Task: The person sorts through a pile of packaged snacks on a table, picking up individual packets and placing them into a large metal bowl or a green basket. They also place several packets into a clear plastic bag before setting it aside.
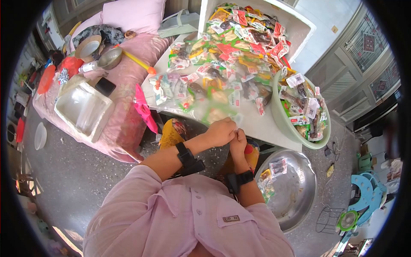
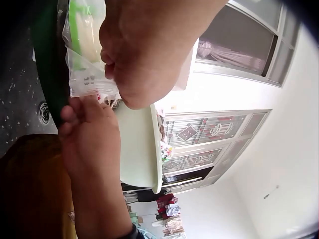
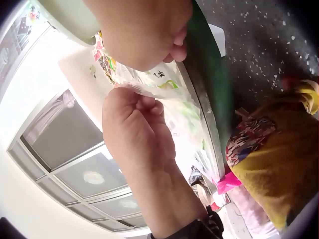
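Note:
Both hands meet at the near edge of the white table. My left hand pinches the top of a clear plastic zip bag with green print. Close beside it, my right hand pinches the same edge, its fingertips at the seal strip in the left wrist view. The bag's body lies toward the table, with something pale inside. Beyond the hands spreads a heap of small sealed food packets, some with red and white labels, spilling from a white foam box.
A pale green basin full of packets stands at the table's right corner. Below it, a metal basin on the floor holds a few packets. At left, a pink-covered bed carries a foam box, bowls and a pillow.

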